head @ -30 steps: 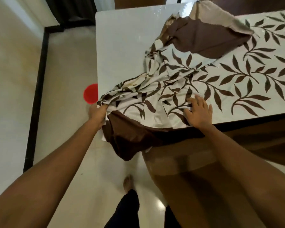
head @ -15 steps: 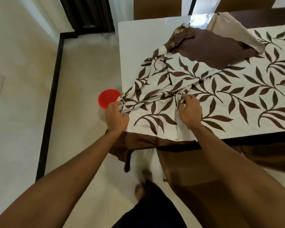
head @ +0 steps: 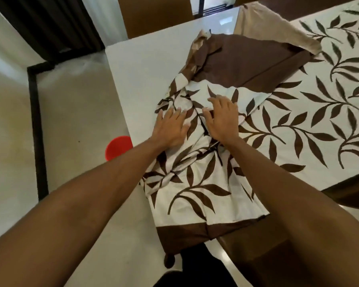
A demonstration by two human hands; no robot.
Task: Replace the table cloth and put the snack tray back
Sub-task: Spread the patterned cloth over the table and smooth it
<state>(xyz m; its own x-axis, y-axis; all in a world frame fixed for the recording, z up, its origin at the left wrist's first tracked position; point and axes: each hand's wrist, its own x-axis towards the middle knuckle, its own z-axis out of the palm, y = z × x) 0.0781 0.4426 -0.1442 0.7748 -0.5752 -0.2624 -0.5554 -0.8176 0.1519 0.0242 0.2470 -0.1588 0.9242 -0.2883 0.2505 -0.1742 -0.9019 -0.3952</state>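
A white table cloth [head: 311, 125] with a brown leaf print and a brown border covers most of the glossy white table [head: 137, 75]. Its left end is bunched and folded back, so the brown border and beige underside show on top. The near brown border hangs over the table's front edge. My left hand [head: 170, 127] lies flat on the crumpled part, fingers spread. My right hand [head: 222, 119] rests flat beside it on the same folds, a little farther in. Neither hand grips the cloth. No snack tray is in view.
A red round object [head: 117, 147] stands on the tiled floor beside the table's left edge. Brown chair backs [head: 153, 15] stand behind the table's far side. A dark curtain [head: 50, 23] hangs at the top left. My legs are below, close to the front edge.
Both hands let go of the cloth's near edge and moved farther onto the table, now lying flat on the crumpled folds. The view has shifted closer over the table.
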